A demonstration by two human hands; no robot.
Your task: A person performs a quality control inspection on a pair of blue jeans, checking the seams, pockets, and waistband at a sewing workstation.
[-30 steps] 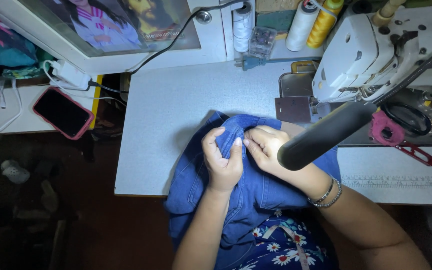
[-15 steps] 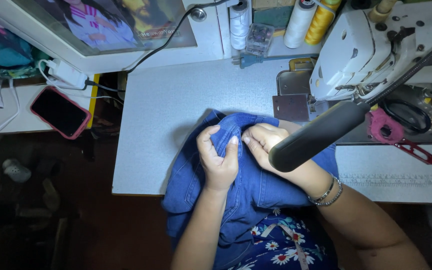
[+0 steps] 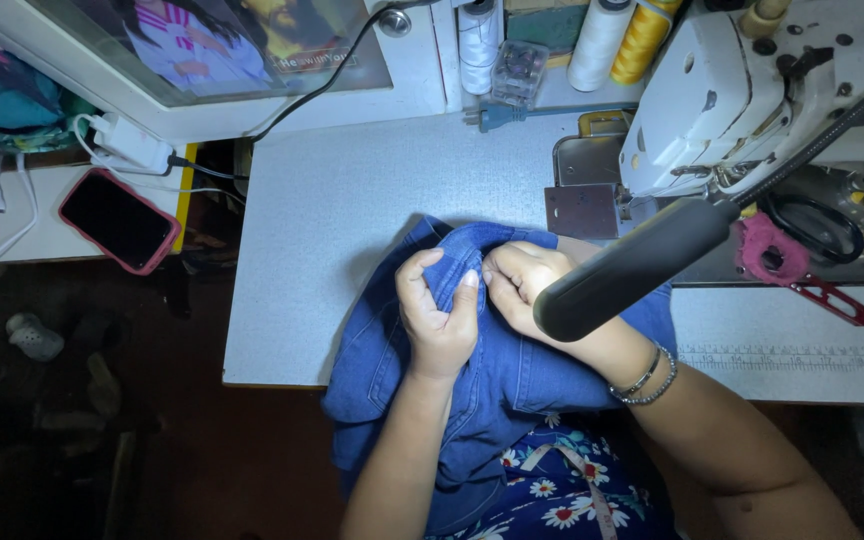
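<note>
1. The left hand [image 3: 439, 318] pinches a fold of the blue denim garment [image 3: 497, 375] at centre frame, fingers clamped on the cloth.
2. The right hand [image 3: 524, 285] grips the same fold just beside it, fingers curled shut on the fabric.
3. The garment drapes over the white table [image 3: 352, 200] edge, lower centre.
4. A sewing machine [image 3: 742, 100] stands upper right; a pink-cased phone [image 3: 117, 220] lies left.

Pale grey sewing table [image 3: 352, 200], blue denim garment [image 3: 512, 370], white sewing machine [image 3: 752, 90], thread cones [image 3: 602, 40]
</note>
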